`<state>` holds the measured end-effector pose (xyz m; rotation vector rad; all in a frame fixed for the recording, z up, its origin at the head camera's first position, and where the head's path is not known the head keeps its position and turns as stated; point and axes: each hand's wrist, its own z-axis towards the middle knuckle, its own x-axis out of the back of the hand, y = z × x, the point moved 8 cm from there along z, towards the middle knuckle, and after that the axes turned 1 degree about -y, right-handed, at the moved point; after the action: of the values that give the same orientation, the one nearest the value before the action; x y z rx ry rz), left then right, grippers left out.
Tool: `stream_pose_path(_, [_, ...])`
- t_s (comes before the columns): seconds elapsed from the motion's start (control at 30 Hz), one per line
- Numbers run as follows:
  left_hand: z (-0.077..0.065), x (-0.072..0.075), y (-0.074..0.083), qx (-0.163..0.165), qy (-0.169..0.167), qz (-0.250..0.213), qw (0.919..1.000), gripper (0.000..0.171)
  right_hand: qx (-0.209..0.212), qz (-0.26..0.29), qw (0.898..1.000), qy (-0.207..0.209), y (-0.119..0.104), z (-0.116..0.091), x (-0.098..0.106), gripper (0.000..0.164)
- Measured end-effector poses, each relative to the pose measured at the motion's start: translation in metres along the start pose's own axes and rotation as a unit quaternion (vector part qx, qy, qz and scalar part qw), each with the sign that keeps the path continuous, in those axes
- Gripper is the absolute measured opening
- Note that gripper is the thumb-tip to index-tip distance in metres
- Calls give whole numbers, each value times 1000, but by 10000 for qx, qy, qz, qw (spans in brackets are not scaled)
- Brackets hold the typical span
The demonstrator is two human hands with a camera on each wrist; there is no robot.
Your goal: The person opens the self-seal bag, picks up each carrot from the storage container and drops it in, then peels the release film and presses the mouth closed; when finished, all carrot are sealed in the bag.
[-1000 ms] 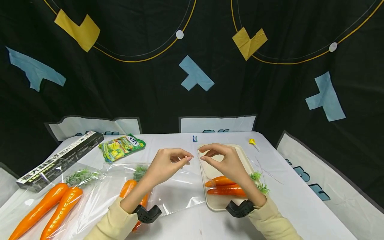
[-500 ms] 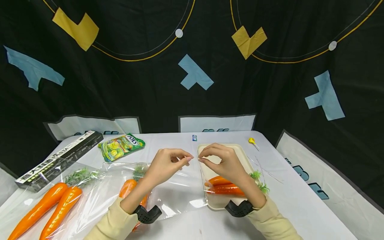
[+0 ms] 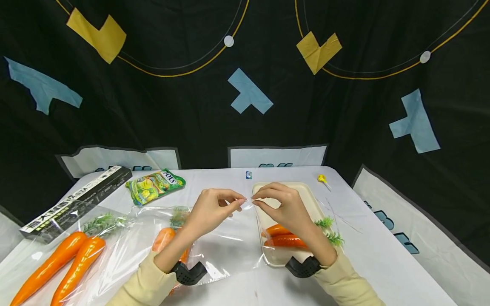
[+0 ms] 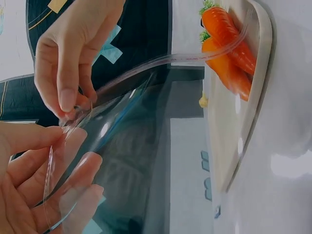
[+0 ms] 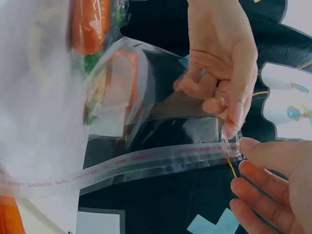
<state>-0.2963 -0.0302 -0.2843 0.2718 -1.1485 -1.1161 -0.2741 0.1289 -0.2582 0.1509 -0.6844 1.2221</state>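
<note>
Above the table, my left hand [image 3: 212, 212] and right hand [image 3: 285, 208] face each other, fingertips nearly touching. Both pinch one corner of a clear plastic bag [image 3: 226, 250] between thumb and finger. Along its edge runs a sealing strip [image 5: 146, 158] with printed red lettering, seen in the right wrist view. The left wrist view shows this strip [image 4: 170, 59] stretching from the fingertips towards the cream tray [image 4: 267, 44]. Two orange carrots [image 3: 285, 241] with green tops lie in that tray, under my right forearm. Whether the liner is lifting from the strip cannot be told.
Two bagged carrots [image 3: 78, 263] lie at the left, and another bagged carrot [image 3: 163, 239] is beneath my left forearm. A long black box [image 3: 76, 202] and a green snack bag [image 3: 155, 187] stand behind. A yellow lollipop [image 3: 322, 180] and clear strips [image 3: 337, 212] lie at the right.
My right fingertips have moved slightly left, closer to the left ones. A bit of clear film now shows between them, and the bag's right edge has shifted a little. The left hand has barely moved.
</note>
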Motion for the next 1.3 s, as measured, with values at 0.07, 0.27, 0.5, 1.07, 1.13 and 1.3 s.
stream_pose_path(0.07, [-1, -1, 1, -3, -50, 10, 10000, 12, -125, -95, 9999, -9, 2, -1, -2, 16])
stream_pose_path(0.27, [-1, -2, 5, -126, -80, -13, 9999, 14, -658, -5, 9976, -196, 10, -2, -5, 19])
stream_pose_path(0.5, [0, 6, 6, -544, 540, 606, 9952, 18, -2609, 1478, 9404, -1603, 40, -18, -26, 19])
stream_pose_path(1.07, [-10, -36, 1, -817, 380, 2180, 9718, 66, -3911, 3075, 8575, -1309, 70, -34, -33, 25])
stream_pose_path(1.13, [-10, -41, -2, -678, 212, 2153, 9740, 71, -3965, 3099, 8539, -1325, 71, -35, -34, 26])
stream_pose_path(1.3, [-9, -44, -3, -694, 325, 2069, 9754, 59, -4007, 3154, 8493, -1364, 72, -37, -36, 27])
